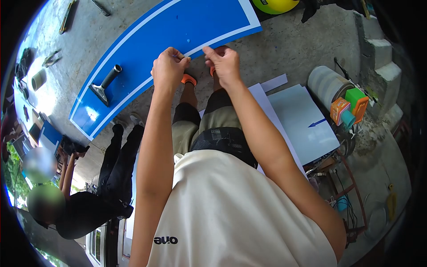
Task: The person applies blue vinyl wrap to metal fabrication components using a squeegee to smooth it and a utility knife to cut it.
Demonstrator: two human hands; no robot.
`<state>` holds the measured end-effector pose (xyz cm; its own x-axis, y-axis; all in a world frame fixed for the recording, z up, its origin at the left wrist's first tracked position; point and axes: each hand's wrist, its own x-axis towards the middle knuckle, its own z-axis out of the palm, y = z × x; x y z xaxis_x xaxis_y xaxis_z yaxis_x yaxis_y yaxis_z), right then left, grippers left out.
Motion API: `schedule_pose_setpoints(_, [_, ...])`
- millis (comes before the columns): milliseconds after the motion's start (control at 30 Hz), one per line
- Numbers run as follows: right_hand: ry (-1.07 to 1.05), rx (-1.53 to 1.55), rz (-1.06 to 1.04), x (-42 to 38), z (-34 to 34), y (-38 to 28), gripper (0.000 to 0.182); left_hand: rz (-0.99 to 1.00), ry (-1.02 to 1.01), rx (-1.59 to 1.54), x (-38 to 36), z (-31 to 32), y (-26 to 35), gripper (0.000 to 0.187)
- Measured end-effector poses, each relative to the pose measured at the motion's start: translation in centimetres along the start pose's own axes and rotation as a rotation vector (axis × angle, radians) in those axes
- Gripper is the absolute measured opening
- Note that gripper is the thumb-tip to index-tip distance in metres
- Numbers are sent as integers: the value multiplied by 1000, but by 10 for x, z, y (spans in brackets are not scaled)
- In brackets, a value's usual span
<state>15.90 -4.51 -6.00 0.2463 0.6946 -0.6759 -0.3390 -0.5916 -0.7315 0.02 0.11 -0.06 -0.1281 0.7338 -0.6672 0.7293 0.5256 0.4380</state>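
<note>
Head view: my left hand pinches its fingertips together on nothing I can make out, my right hand's grip I cannot tell, and the blue panel on the floor looks light, stiff, slick, best lifted by opposite edges.

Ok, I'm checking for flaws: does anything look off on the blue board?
Yes, on the blue board a pale speck toward the lower edge and a small dark mark above it interrupt the plain blue. Dirt or damage, I can't tell.
</note>
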Motion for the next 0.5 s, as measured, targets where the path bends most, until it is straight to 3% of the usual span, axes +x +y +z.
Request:
schedule_pose_setpoints(233, [156,-22,1,59,-97,-63,31,29,9,24,3,3,-5,21])
schedule_pose_setpoints(367, [420,-79,-136,84,-133,-91,28,41,56,76,4,7,-10,21])
schedule_pose_setpoints(467, [430,-208,-299,62,-94,-112,30,11,100,160,1,7,-4,21])
schedule_pose_setpoints(500, [257,-331,-419,46,-64,-117,28,13,120,155,1,10,-5,21])
